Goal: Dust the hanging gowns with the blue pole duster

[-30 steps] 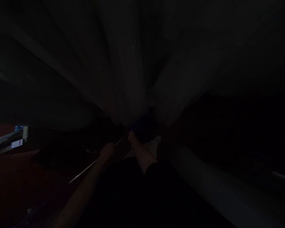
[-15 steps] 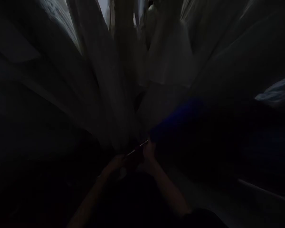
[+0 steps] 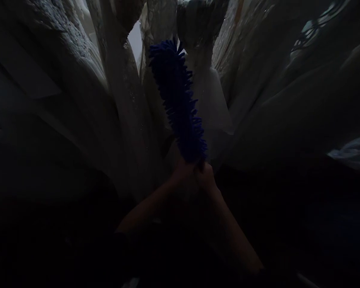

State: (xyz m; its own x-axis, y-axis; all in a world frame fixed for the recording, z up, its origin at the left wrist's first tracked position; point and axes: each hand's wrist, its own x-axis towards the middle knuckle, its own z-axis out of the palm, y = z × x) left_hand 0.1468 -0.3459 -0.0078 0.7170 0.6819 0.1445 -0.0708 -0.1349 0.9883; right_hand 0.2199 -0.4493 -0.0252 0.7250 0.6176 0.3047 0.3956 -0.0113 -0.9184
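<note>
- The right hand sits low in the middle of the view, curled into a closed fist, knuckles up.
- The left hand is just beside the right hand, on its left, also closed, and the two look to be touching.
- The left forearm is bare and slants up from the lower left toward the right hand.
- The right forearm is bare too, rising from the lower right, so both arms form a narrow V.
- Both wrists are dim, their exact bend too dark to tell.
</note>
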